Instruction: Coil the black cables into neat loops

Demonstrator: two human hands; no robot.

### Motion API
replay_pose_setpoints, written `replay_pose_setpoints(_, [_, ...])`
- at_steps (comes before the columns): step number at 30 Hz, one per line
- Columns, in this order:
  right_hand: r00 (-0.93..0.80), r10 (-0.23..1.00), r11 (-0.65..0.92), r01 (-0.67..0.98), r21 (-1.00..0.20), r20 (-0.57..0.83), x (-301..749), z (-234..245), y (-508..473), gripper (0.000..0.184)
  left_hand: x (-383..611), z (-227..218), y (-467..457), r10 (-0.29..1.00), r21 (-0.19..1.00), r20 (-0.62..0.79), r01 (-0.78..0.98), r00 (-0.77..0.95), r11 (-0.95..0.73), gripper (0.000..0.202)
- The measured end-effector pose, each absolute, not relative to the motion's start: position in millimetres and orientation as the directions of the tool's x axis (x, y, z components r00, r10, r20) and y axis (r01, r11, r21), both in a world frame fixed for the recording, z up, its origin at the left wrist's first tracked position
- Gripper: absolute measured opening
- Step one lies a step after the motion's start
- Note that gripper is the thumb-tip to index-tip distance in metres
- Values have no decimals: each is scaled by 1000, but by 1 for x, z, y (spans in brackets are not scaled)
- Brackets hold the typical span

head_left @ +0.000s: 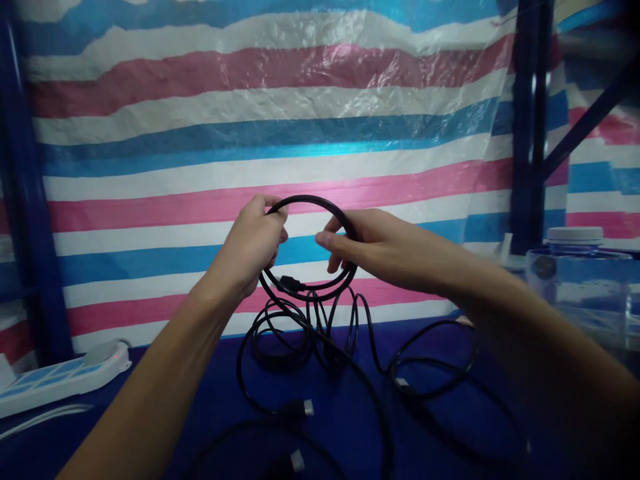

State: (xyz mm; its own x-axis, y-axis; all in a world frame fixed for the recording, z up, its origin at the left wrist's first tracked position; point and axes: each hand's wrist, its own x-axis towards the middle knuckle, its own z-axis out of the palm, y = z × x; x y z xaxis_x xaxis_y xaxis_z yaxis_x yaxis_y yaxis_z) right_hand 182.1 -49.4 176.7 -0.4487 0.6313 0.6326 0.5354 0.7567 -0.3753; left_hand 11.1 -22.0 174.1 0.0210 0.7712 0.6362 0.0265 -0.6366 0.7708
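Between my hands, a black cable [310, 199] is wound into a round coil held up above the blue surface. My left hand [257, 237] is closed on the coil's left side, its fingers partly hidden behind the wrist and palm. On the right side, my right hand [357, 237] curls around the loop, with the thumb and fingertips inside the ring. One black plug [291, 284] with a metal end sits at the bottom of the coil. Below hang and lie more black cable loops [280, 363], and a connector with a pale metal tip [300, 408] rests among them.
A white power strip [65, 383] with blue panels lies at the left beside a white cord [47, 419]. At the right stands a clear container [580, 287] near a white lid [575, 235]. Behind hangs a striped plastic sheet [280, 147] between dark blue posts [531, 127].
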Motion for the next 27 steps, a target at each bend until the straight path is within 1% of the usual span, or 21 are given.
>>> replay_pose_setpoints(1, [-399, 609, 761, 538, -363, 685, 178, 176, -49, 25, 14, 174, -23, 786, 786, 617, 22, 46, -618, 8])
replay_pose_setpoints(2, [-346, 593, 774, 495, -396, 727, 174, 176, -49, 23, 16, 173, -24, 796, 798, 600, 9, 75, -602, 9])
replay_pose_setpoints(4, [-231, 589, 801, 297, -520, 775, 167, 175, -50, 19, 20, 173, -28, 799, 808, 589, -49, 123, -587, 10])
replay_pose_setpoints(5, [-174, 589, 806, 190, -560, 789, 164, 174, -52, 15, 21, 174, -30, 791, 802, 598, -79, 132, -593, 9])
replay_pose_setpoints(6, [-115, 581, 814, 108, -571, 806, 162, 174, -54, 13, 22, 174, -32, 777, 788, 616, -97, 130, -608, 9])
replay_pose_setpoints(9, [13, 511, 860, -2, -511, 860, 159, 172, -61, 11, 19, 175, -33, 706, 713, 700, -64, 109, -698, 16])
replay_pose_setpoints(11, [66, 450, 892, -78, -445, 891, 159, 172, -65, 13, 16, 175, -30, 650, 655, 750, -3, 121, -755, 20])
replay_pose_setpoints(13, [116, 391, 915, -156, -372, 913, 159, 171, -68, 13, 16, 172, -27, 629, 631, 767, 35, 123, -775, 27])
replay_pose_setpoints(14, [139, 362, 924, -182, -336, 922, 160, 171, -68, 13, 16, 171, -26, 645, 648, 753, 23, 131, -761, 31])
replay_pose_setpoints(16, [176, 320, 936, -209, -282, 931, 160, 170, -66, 13, 20, 169, -25, 721, 746, 661, -77, 209, -662, 35])
replay_pose_setpoints(18, [180, 309, 936, -229, -265, 934, 158, 169, -64, 13, 25, 169, -29, 764, 849, 528, -223, 372, -478, 34])
replay_pose_setpoints(19, [157, 323, 928, -246, -280, 933, 157, 168, -63, 14, 28, 170, -31, 759, 870, 490, -294, 428, -396, 32])
replay_pose_setpoints(20, [122, 349, 914, -261, -309, 929, 155, 168, -62, 14, 30, 172, -34, 756, 865, 486, -365, 439, -345, 29])
replay_pose_setpoints(21, [81, 381, 898, -271, -347, 921, 153, 167, -60, 14, 31, 175, -37, 758, 841, 506, -432, 411, -328, 24])
replay_pose_setpoints(23, [6, 452, 862, -258, -436, 892, 148, 167, -57, 13, 29, 179, -39, 777, 782, 554, -507, 299, -362, 18])
replay_pose_setpoints(24, [-25, 488, 845, -239, -479, 873, 147, 166, -55, 12, 27, 181, -39, 785, 768, 567, -506, 251, -393, 17])
replay_pose_setpoints(25, [-52, 520, 828, -216, -518, 853, 146, 166, -53, 11, 24, 182, -38, 784, 761, 583, -481, 215, -434, 18])
replay_pose_setpoints(27, [-100, 557, 811, -150, -566, 824, 149, 167, -49, 10, 17, 183, -34, 752, 742, 643, -362, 148, -564, 18])
